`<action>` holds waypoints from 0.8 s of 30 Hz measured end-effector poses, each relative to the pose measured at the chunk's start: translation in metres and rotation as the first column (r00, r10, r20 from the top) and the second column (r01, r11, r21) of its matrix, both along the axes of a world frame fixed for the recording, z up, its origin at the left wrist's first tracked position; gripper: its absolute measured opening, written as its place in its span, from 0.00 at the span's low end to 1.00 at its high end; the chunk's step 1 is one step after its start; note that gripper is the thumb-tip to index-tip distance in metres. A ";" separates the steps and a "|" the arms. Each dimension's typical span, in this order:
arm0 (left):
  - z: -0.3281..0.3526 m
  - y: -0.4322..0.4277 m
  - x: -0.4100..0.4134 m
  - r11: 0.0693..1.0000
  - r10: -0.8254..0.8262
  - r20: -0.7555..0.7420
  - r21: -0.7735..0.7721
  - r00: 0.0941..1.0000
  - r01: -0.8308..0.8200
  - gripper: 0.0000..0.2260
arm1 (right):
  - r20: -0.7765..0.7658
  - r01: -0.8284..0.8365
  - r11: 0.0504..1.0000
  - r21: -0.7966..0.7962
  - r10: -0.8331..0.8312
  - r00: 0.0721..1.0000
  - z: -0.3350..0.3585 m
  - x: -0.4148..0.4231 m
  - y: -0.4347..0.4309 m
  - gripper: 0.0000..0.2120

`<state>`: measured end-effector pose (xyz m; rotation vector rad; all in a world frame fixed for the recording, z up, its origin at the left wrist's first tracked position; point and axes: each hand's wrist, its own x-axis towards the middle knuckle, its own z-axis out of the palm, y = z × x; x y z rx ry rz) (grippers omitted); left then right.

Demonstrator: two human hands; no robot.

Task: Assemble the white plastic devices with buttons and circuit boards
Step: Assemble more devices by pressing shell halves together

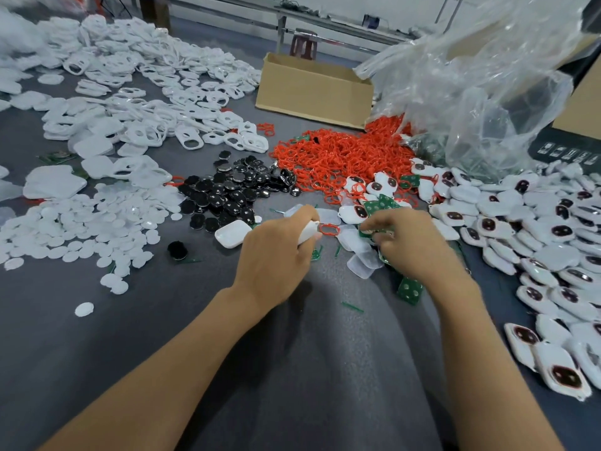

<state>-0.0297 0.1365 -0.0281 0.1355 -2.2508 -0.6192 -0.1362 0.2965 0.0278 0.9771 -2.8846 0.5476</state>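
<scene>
So the left hand [276, 252] has its fingers curled round a white shell [309, 231], held just above the grey table [130, 353] with the nose of the shell poking out towards the right. A red ring [329, 229] sits right at that nose, and I can't tell if it's hooked on or just lying against it. The right hand [409, 242] is curled down into the loose green boards [379, 206] and looks to be pinching one board [366, 232] at its fingertips.

My take on doing this bit well: lift just one board out by its edges, since they overlap and a second one could come along. Keep the shell's open side up and steady so the board drops in flat, and check the ring hasn't slipped under it first.

Black buttons [234, 193] are piled just behind the left hand, so that's a short reach. The finished devices [536, 222] are heaped off to the right, near the red ring pile [341, 154]
</scene>
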 end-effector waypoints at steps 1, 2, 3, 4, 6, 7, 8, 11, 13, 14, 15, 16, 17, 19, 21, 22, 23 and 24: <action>0.000 0.000 0.000 0.999 -0.005 0.010 0.039 1.000 0.005 0.07 | -0.018 -0.023 0.998 0.054 0.024 1.000 -0.003 -0.001 -0.009 0.19; 0.000 -0.001 0.000 0.997 -0.007 0.018 0.079 1.000 0.006 0.07 | -0.051 -0.044 0.992 0.119 0.051 0.997 -0.006 -0.002 -0.016 0.20; 0.000 -0.002 0.000 0.994 -0.009 0.023 0.112 1.000 0.006 0.08 | -0.091 -0.052 0.982 0.183 0.070 0.993 -0.010 -0.004 -0.021 0.21; 0.000 -0.002 0.001 0.991 -0.012 0.024 0.137 1.000 0.009 0.08 | -0.128 -0.044 0.973 0.227 0.075 0.989 -0.014 -0.004 -0.023 0.22; 0.001 -0.002 0.003 0.986 -0.025 0.017 0.166 1.000 0.022 0.09 | -0.146 -0.016 0.964 0.265 0.056 0.988 -0.021 -0.005 -0.023 0.22; 0.001 -0.002 0.003 0.983 -0.028 0.013 0.179 1.000 0.025 0.09 | -0.132 -0.012 0.964 0.266 0.048 0.990 -0.023 -0.005 -0.021 0.22; 0.001 -0.002 0.003 0.981 -0.027 0.011 0.191 1.000 0.025 0.09 | -0.114 -0.014 0.965 0.260 0.045 0.992 -0.025 -0.006 -0.020 0.21; 0.001 -0.003 0.002 0.979 -0.019 0.016 0.205 1.000 0.015 0.09 | -0.106 -0.043 0.976 0.212 0.066 0.992 -0.025 -0.010 -0.017 0.17; 0.000 -0.003 0.002 0.979 -0.013 0.020 0.202 1.000 0.008 0.09 | -0.107 -0.052 0.990 0.134 0.067 0.992 -0.025 -0.010 -0.015 0.14; 0.000 -0.003 0.001 0.979 -0.012 0.022 0.205 1.000 0.007 0.08 | -0.100 -0.050 0.995 0.087 0.058 0.993 -0.024 -0.009 -0.013 0.14; -0.001 -0.004 0.001 0.977 -0.010 0.026 0.212 1.000 0.004 0.08 | -0.094 -0.049 0.998 0.043 0.052 0.994 -0.024 -0.008 -0.012 0.15; -0.001 -0.004 0.001 0.975 -0.008 0.032 0.221 0.999 0.001 0.08 | -0.097 -0.047 0.999 0.010 0.048 0.994 -0.023 -0.008 -0.011 0.17; -0.001 -0.004 0.000 0.973 -0.006 0.036 0.231 0.999 -0.003 0.08 | -0.113 -0.040 0.999 0.002 0.040 0.993 -0.023 -0.008 -0.009 0.20; -0.001 -0.004 0.000 0.970 -0.006 0.042 0.244 0.999 -0.004 0.08 | -0.160 -0.003 0.998 0.059 0.012 0.987 -0.025 -0.011 -0.007 0.26; -0.002 -0.005 0.001 0.968 -0.010 0.045 0.252 0.999 -0.002 0.08 | -0.145 0.037 0.992 0.119 -0.020 0.989 -0.027 -0.013 -0.004 0.25; -0.002 -0.005 0.002 0.966 -0.007 0.047 0.258 0.999 -0.005 0.08 | -0.130 0.046 0.990 0.130 -0.029 0.991 -0.028 -0.014 -0.003 0.24; -0.002 -0.006 0.002 0.965 -0.003 0.046 0.262 0.999 -0.009 0.08 | -0.128 0.049 0.992 0.120 -0.033 0.991 -0.028 -0.015 -0.002 0.22; -0.003 -0.006 0.003 0.964 0.001 0.044 0.265 0.999 -0.012 0.08 | -0.142 0.047 0.995 0.089 -0.034 0.989 -0.028 -0.016 -0.001 0.20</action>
